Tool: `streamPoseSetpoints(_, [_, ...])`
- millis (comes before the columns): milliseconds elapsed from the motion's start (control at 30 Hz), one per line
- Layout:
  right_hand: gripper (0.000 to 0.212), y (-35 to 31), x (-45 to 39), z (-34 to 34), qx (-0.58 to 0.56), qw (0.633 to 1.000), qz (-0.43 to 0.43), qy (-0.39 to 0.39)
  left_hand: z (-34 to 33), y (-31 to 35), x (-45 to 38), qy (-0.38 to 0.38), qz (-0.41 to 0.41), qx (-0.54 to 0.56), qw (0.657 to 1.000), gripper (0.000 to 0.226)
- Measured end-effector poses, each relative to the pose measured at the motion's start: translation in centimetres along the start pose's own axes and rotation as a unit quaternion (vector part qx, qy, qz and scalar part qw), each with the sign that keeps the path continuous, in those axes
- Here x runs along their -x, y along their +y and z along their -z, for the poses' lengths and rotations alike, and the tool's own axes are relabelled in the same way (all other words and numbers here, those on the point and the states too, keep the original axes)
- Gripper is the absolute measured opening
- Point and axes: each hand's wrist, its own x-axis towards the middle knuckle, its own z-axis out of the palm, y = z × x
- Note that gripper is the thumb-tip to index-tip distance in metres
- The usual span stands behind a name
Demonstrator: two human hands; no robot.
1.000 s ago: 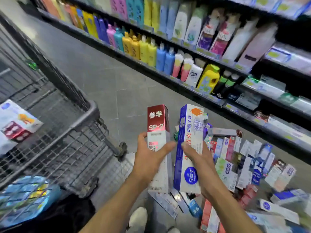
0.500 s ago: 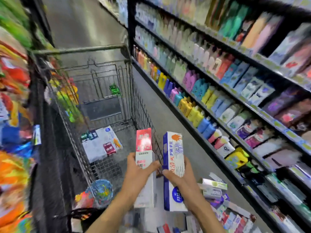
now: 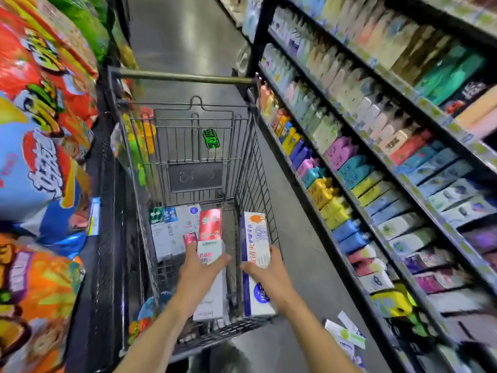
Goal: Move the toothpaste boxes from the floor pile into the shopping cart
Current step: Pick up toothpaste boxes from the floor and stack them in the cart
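Bottom right, a few toothpaste boxes on the floor [image 3: 345,335] lie blurred and cut off by the frame edge, just beside the right forearm. Left hand [image 3: 200,267] grips a red-and-white toothpaste box [image 3: 211,265] around its middle, thumb across the front, fingers wrapped behind it out of sight; the box stands upright with its red top pointing away and its white lower end below the wrist. Right hand [image 3: 265,269] grips a blue-and-white toothpaste box [image 3: 255,254] the same way, thumb on the front face, fingers curled round the right edge; box upright, lower end partly hidden by the hand. The two boxes are side by side with a gap between them, both held over the near end of the shopping cart [image 3: 250,162], inside its wire walls, above the basket floor. Cannot tell whether either box bottom touches the near cart rim. Further in, more toothpaste boxes in the cart [image 3: 172,232] lie flat on the basket floor, partly covered by the red-and-white box. A green tag [image 3: 210,138] hangs on the far wire panel. Snack bags [image 3: 40,130] fill the left side, blurred. Shelves with bottles [image 3: 376,157] run along the right, labels unreadable.
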Motion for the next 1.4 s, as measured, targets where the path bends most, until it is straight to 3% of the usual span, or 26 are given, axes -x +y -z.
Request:
streamPoseSetpoints(233, [0.056,1.0,-11.7,0.5,0.090,0.996,-0.014,-0.023,-1.8,-0.3,-8.3,0.041,0.044,-0.071,0.996,0.071])
streamPoseSetpoints(433, [0.042,3.0,-22.3,-0.1,0.142,0.990,-0.017,-0.014,-5.1,-1.4,-17.4,0.110,0.084,-0.110,0.984,0.048])
streamPoseSetpoints(533, [0.052,4.4,-27.7,-0.8,0.177,0.984,-0.024,-0.012,-7.0,-2.6,-22.5,0.147,0.110,-0.108,0.977,0.043])
streamPoseSetpoints(667, [0.047,7.2,-34.0,-2.6,0.185,0.982,-0.040,-0.014,-8.4,-5.0,-28.5,0.158,0.120,-0.124,0.972,0.046])
streamPoseSetpoints(833, [0.053,11.9,-41.0,-4.9,0.208,0.978,-0.033,0.000,-8.2,-8.2,-35.0,0.117,0.107,-0.167,0.973,0.014])
streamPoseSetpoints(967, [0.047,13.9,-44.6,-5.4,0.216,0.976,-0.020,0.015,-9.4,-11.3,-39.0,0.090,0.111,-0.220,0.965,0.039])
streamPoseSetpoints(1067, [0.058,16.2,-47.2,-5.2,0.233,0.972,-0.009,0.018,-11.0,-12.5,-41.0,0.089,0.127,-0.277,0.948,0.065])
streamPoseSetpoints(1233, [0.059,17.3,-48.6,-4.7,0.244,0.970,0.005,0.009,-12.9,-13.9,-42.9,0.118,0.155,-0.324,0.926,0.078])
streamPoseSetpoints(1400, [0.053,17.0,-49.9,-4.9,0.244,0.970,0.015,0.006,-13.2,-13.8,-44.3,0.148,0.102,-0.364,0.914,0.085])
